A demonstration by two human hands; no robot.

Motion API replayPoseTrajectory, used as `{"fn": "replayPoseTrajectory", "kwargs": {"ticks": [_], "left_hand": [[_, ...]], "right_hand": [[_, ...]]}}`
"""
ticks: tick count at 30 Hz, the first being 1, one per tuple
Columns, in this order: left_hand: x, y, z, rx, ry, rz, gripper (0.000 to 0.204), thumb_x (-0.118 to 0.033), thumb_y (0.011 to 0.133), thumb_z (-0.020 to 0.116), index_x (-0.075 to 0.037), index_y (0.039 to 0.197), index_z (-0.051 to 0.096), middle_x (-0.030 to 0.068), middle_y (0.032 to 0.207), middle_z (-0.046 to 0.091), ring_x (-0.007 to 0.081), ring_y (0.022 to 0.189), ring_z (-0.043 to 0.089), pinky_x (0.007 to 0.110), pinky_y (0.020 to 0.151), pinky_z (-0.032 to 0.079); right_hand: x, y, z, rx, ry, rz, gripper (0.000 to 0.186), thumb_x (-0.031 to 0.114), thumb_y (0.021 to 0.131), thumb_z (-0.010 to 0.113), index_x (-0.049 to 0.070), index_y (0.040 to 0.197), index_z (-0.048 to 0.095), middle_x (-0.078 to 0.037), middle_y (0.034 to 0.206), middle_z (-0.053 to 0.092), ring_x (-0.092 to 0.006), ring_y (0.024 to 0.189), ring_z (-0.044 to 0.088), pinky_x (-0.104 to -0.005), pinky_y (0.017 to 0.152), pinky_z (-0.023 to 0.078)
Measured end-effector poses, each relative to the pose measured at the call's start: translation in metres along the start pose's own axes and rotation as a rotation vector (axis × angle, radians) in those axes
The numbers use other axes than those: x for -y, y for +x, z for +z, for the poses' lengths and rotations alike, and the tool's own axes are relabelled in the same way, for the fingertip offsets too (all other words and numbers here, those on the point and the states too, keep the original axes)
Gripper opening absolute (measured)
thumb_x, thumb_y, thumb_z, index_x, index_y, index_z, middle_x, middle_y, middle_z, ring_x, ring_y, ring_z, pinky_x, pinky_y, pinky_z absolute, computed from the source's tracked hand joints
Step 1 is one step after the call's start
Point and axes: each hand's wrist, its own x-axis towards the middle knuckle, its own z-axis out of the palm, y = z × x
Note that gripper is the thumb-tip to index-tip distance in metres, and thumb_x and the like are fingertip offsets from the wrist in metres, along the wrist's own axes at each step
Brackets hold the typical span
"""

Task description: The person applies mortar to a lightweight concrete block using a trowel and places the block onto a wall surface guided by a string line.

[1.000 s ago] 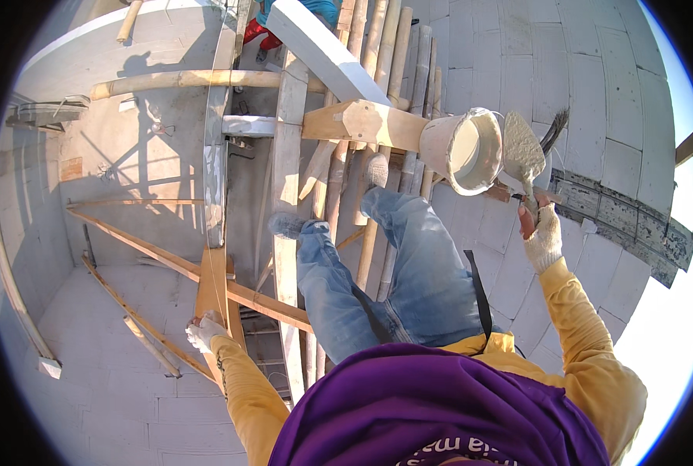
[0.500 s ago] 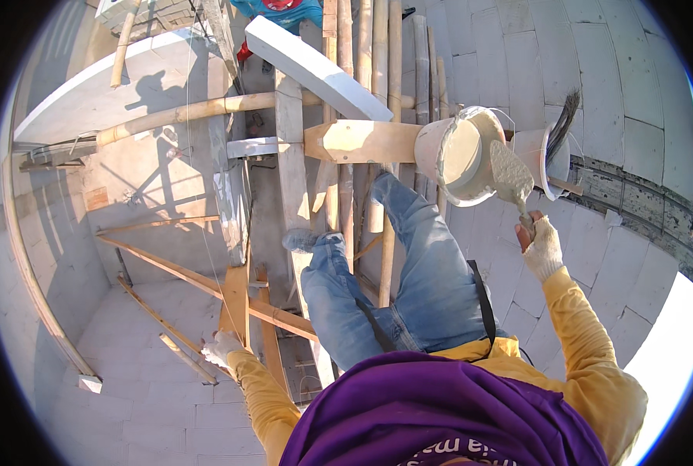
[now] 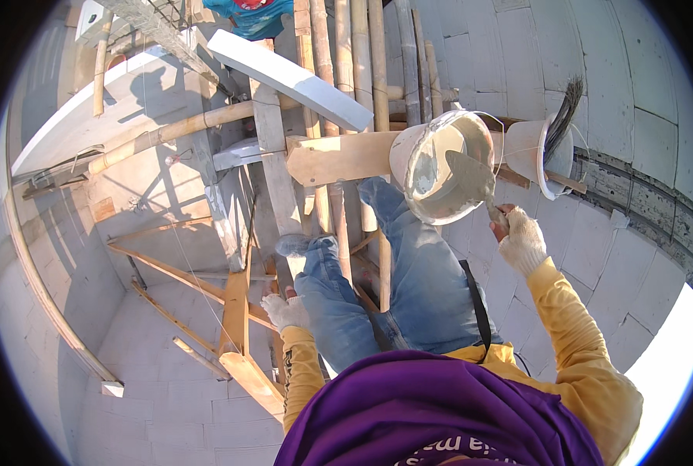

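My right hand (image 3: 521, 241), in a white fingerless glove, is closed round the handle of a trowel (image 3: 471, 175). The trowel's mortar-smeared blade reaches over the rim into a pale bucket (image 3: 403, 159) of wet grey mortar (image 3: 434, 185). That bucket stands at the end of a short wooden plank (image 3: 343, 158), beyond my right leg. My left hand (image 3: 287, 312), gloved too, hovers beside my left knee with its fingers apart and nothing visible in it. Below it runs an upright wooden board (image 3: 236, 314).
A second bucket (image 3: 524, 147) with a dark bristle brush (image 3: 568, 116) stands to the right. A long white block (image 3: 288, 78) lies across bamboo poles (image 3: 362, 54) ahead. Another person in teal (image 3: 257, 22) is at the far edge. Deep openings drop between beams at left.
The trowel has moved left and down into the mortar bucket, its blade now carrying less mortar. My left hand has moved right and up, from the wooden brace toward my knee.
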Motion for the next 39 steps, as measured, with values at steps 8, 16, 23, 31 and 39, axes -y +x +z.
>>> {"fn": "replayPoseTrajectory", "kwargs": {"ticks": [8, 16, 23, 31, 39], "left_hand": [[-0.012, -0.045, 0.029, 0.268, 0.083, -0.141, 0.060, -0.029, 0.095, 0.065, -0.003, 0.145, 0.046, 0.0227, 0.139, 0.054, 0.0403, 0.132, 0.049, 0.049, 0.111, 0.041], [-0.030, -0.058, 0.051, 0.289, 0.096, -0.201, 0.057, -0.027, 0.092, 0.064, -0.003, 0.142, 0.050, 0.0234, 0.133, 0.059, 0.0411, 0.127, 0.053, 0.049, 0.109, 0.041], [-0.020, -0.064, 0.065, 0.258, 0.099, -0.155, 0.058, -0.027, 0.093, 0.063, -0.002, 0.144, 0.049, 0.0236, 0.132, 0.058, 0.0407, 0.129, 0.051, 0.049, 0.110, 0.040], [-0.038, -0.064, 0.062, 0.270, 0.052, -0.228, 0.057, -0.024, 0.093, 0.064, 0.003, 0.141, 0.050, 0.0250, 0.134, 0.057, 0.0417, 0.129, 0.050, 0.049, 0.112, 0.039], [-0.047, -0.061, 0.066, 0.266, 0.138, -0.245, 0.054, -0.030, 0.091, 0.063, 0.004, 0.133, 0.057, 0.0272, 0.131, 0.058, 0.0429, 0.128, 0.050, 0.050, 0.112, 0.038]], "right_hand": [[0.003, 0.054, 0.022, 0.156, -0.193, -0.099, 0.044, 0.023, 0.094, 0.067, 0.007, 0.134, 0.060, -0.022, 0.117, 0.068, -0.0420, 0.104, 0.068, -0.0502, 0.091, 0.054], [0.019, 0.059, 0.009, 0.235, -0.360, -0.209, 0.048, 0.013, 0.089, 0.064, 0.006, 0.136, 0.058, -0.021, 0.120, 0.065, -0.0391, 0.109, 0.066, -0.0486, 0.092, 0.055], [0.021, 0.056, 0.011, 0.160, -0.408, -0.301, 0.045, 0.014, 0.089, 0.063, 0.006, 0.133, 0.060, -0.020, 0.114, 0.066, -0.0365, 0.104, 0.067, -0.0483, 0.089, 0.056], [0.021, 0.040, -0.025, 0.087, -0.481, -0.238, 0.041, 0.014, 0.089, 0.062, 0.008, 0.130, 0.062, -0.018, 0.110, 0.065, -0.0372, 0.103, 0.066, -0.0494, 0.087, 0.056], [0.106, 0.128, -0.047, -0.171, -0.164, -0.815, 0.044, 0.018, 0.086, 0.078, 0.002, 0.124, 0.062, -0.017, 0.108, 0.064, -0.0332, 0.101, 0.066, -0.0456, 0.089, 0.055]]}}
